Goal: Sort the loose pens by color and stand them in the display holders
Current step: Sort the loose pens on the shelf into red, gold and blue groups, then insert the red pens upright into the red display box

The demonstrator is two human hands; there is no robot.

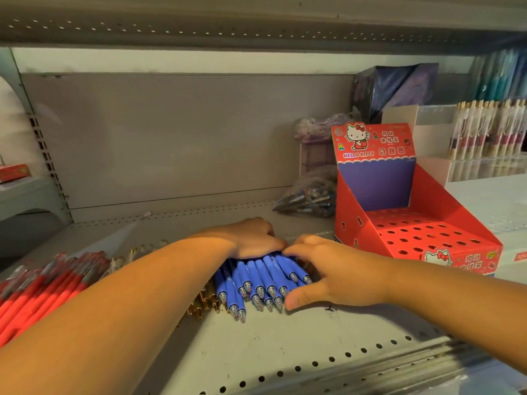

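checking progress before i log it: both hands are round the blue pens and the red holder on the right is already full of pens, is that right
No: the red holder on the right is empty, every visible hole bare, as the head view shows. The left hand and right hand are indeed round the blue pens.

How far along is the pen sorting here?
Colors look separated: red pens lie piled at left, blue pens bunched at center. The left hand and right hand grip the blue bunch. Left: standing pens up; the display box shows only empty holes.
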